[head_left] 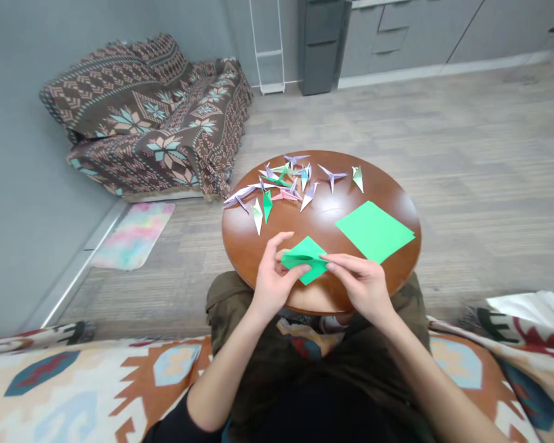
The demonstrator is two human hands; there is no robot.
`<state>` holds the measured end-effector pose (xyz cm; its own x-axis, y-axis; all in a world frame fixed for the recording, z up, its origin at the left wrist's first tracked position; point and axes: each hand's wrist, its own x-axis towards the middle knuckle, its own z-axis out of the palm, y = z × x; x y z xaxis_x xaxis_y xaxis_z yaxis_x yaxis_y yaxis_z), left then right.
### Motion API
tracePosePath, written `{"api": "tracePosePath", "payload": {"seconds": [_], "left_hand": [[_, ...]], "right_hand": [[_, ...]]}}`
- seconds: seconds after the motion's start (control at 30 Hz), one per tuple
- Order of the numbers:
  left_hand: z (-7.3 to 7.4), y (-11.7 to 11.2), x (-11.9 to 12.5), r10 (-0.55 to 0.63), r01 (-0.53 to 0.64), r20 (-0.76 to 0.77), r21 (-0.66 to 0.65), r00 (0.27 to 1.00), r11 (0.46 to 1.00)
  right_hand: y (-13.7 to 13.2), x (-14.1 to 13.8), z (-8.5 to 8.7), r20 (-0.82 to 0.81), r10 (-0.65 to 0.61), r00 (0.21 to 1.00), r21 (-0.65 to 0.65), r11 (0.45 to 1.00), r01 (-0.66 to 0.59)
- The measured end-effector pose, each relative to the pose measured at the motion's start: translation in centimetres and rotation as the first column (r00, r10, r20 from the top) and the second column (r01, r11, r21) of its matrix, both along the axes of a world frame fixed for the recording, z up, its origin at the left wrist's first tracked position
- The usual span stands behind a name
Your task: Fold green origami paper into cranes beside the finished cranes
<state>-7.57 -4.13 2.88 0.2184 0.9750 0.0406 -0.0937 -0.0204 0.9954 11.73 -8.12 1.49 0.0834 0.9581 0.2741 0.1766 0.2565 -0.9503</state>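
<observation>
A partly folded square of green origami paper (308, 245) is held between my two hands above the near side of the round table. My left hand (276, 274) grips its left corner, the thumb lying across the front and the fingers behind. On the opposite corner, my right hand (362, 280) pinches the paper between thumb and fingertips. A gap shows between the paper's layers near the middle. To the right of my hands lies a stack of flat green paper sheets (373, 231).
Several folded paper cranes (281, 179) in purple, green, pink and white cluster on the far left of the brown round table (240, 237). Single cranes lie further right, one of them green and white (357, 178). A sofa with a patterned cover (166, 129) stands beyond.
</observation>
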Motion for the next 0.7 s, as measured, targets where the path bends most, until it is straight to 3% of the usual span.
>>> {"api": "tracePosePath", "payload": {"seconds": [0.23, 0.43, 0.57, 0.7], "left_hand": [[0.0, 0.6, -0.8, -0.064, 0.081, -0.125, 0.134, 0.990, 0.988], [0.4, 0.1, 0.3, -0.003, 0.000, 0.079, 0.040, 0.997, 0.999], [0.4, -0.1, 0.8, -0.048, 0.057, 0.193, -0.040, 0.980, 0.998], [0.0, 0.0, 0.5, -0.064, 0.071, 0.206, -0.027, 0.976, 0.997]], "right_hand": [[-0.1, 0.6, 0.0, -0.103, 0.035, 0.994, -0.037, 0.999, -0.039], [-0.5, -0.5, -0.8, -0.190, -0.092, 0.977, -0.062, 0.995, 0.082], [-0.7, -0.8, -0.9, -0.213, -0.045, 0.976, -0.094, 0.995, 0.025], [-0.7, -0.7, -0.9, -0.198, -0.034, 0.980, -0.103, 0.995, 0.014]]}}
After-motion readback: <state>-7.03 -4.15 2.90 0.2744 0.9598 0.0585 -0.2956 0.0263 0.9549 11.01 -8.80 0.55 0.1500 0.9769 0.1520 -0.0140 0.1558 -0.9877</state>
